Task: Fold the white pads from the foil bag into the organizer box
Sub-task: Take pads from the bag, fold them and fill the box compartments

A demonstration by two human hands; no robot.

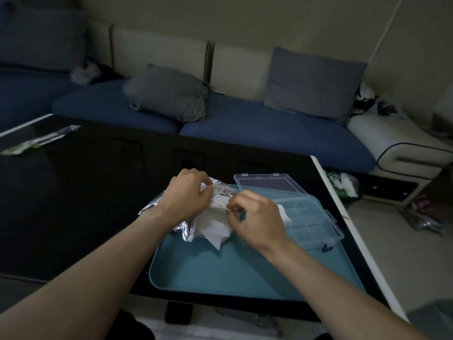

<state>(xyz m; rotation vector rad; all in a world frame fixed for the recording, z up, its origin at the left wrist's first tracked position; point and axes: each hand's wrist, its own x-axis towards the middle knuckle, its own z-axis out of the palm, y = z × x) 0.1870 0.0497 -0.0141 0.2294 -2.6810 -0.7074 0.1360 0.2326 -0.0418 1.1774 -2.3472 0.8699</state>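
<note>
Centre frame, on the teal tray [245, 273]: left hand [186, 195] grips the foil bag [182, 228], right hand [257, 217] pinches a white pad [215, 225] from the heap at its mouth. Organizer box [308, 222] sits open just right of the right hand, the nearer one, with its long axis running toward lower right.
</note>
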